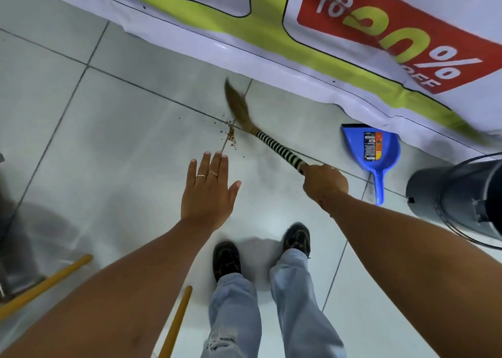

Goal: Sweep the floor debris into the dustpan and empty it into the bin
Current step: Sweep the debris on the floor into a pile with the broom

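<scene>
My right hand (324, 181) grips the black-and-white striped handle of a short grass broom (260, 135). Its blurred brown bristles (237, 103) rest on the white tiled floor just right of a small pile of brown debris (231, 136) lying on a grout line. My left hand (209, 189) hovers flat over the floor with fingers spread, holding nothing, just below the debris. A blue dustpan (380, 151) lies on the floor to the right of the broom, handle toward me. A dark grey bin (456, 203) stands at the right edge, partly cut off.
A large printed banner (271, 31) covers the floor beyond the debris and dustpan. Two yellow sticks (46, 284) (176, 322) lie at the lower left. My feet in dark shoes (260, 249) stand on the tiles below my hands. A dark object sits at the left edge.
</scene>
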A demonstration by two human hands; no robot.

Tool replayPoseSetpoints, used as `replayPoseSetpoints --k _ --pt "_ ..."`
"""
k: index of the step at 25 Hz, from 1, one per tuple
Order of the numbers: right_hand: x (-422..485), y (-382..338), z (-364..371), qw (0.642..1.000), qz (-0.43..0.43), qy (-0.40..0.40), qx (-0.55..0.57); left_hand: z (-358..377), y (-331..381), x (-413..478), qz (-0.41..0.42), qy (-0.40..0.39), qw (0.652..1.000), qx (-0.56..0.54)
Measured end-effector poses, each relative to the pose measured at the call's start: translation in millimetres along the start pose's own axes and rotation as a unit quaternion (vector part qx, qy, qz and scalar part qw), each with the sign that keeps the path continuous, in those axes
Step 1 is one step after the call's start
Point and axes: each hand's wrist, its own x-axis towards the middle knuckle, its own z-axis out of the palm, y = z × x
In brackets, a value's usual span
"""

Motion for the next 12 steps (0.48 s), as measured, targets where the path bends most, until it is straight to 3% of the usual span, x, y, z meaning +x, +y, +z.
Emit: replayPoseSetpoints --k 3,6,8,12 --pt "-32 24 8 1.0 -0.019 -0.001 -0.02 -8 0 -2 -0.004 0.009 1.0 -0.01" --pt "-76 33 29 0.998 -0.029 0.03 0.05 -19 -5 -2 -0.018 0.029 0.999 -0.019" --pt "-88 6 41 0.992 -0.028 0.039 0.119 -23 -13 -2 -0.028 0.037 0.999 -0.017" --pt "-70 -100 50 0.969 -0.078 -0.046 0.23 -23 -41 -6 -0.058 0.046 0.997 -0.019"
